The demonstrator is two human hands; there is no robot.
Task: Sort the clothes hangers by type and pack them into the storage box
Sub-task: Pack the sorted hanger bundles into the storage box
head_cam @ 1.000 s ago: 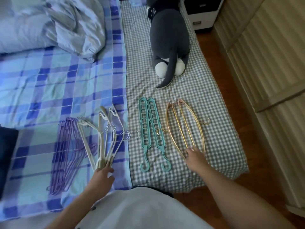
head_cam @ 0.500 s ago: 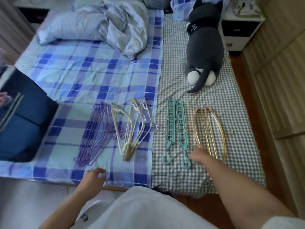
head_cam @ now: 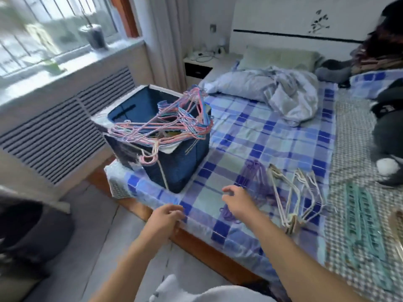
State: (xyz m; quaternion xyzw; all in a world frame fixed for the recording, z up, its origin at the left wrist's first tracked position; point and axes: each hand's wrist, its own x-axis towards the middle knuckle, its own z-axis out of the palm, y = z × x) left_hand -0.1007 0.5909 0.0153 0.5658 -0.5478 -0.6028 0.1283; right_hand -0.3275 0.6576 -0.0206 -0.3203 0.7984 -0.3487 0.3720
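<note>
Head view: a dark blue storage box (head_cam: 181,168) sits at the bed (head_cam: 250,131) corner, heaped with tangled pink and blue wire hangers (head_cam: 165,125). Right of the box lie purple hangers (head_cam: 250,177), then cream hangers (head_cam: 292,192), then teal hangers (head_cam: 359,216). The left hand (head_cam: 165,219) and the right hand (head_cam: 237,199) are apart, fingers loosely curled, both holding nothing.

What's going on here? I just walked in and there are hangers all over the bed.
A person is sorting clothes hangers by type on the bed. Purple hangers, cream hangers and teal hangers lie in separate piles. The dark blue storage box at the bed's corner holds a tangle of pink and blue wire hangers. Both the left hand and right hand hover near the bed's edge, holding nothing.
</note>
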